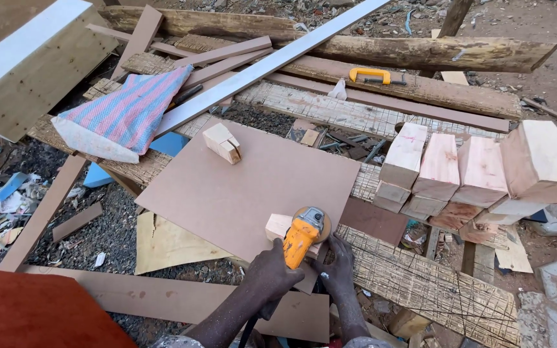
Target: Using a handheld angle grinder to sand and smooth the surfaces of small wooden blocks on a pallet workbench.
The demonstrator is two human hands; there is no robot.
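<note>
The left hand [272,276] grips the orange angle grinder [301,238], its disc flat on a small wood block [278,225]. The right hand [340,270] clamps that block against the brown board [246,187] (likely to stop it skating).

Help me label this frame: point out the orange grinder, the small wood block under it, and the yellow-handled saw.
orange grinder [300,240]: head view, on its body.
small wood block [277,226]: head view, on its left end.
yellow-handled saw [369,75]: head view, on the handle.
</note>
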